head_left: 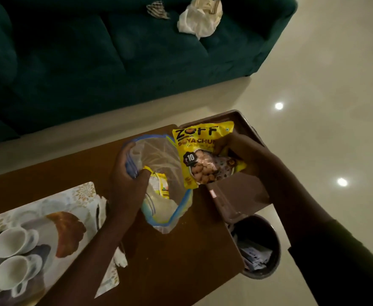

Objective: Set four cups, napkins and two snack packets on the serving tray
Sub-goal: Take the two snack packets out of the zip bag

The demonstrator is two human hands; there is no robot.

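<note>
My right hand [243, 153] grips a yellow soya snack packet [203, 155] just above the brown box, beside the mouth of a clear zip bag [161, 160]. My left hand [128, 180] holds that bag's blue-edged rim open on the wooden table. A second yellow packet [161, 186] lies inside the bag. At the lower left a patterned serving tray [70, 202] carries several white cups [13, 241] lying on their sides. White napkins [102, 206] show at the tray's right edge, partly hidden by my left arm.
A brown box [236, 195] with an open lid sits at the table's right end. A dark bin [258, 246] with paper in it stands on the pale floor beside the table [170, 261]. A green sofa [114, 51] with crumpled cloths lies beyond.
</note>
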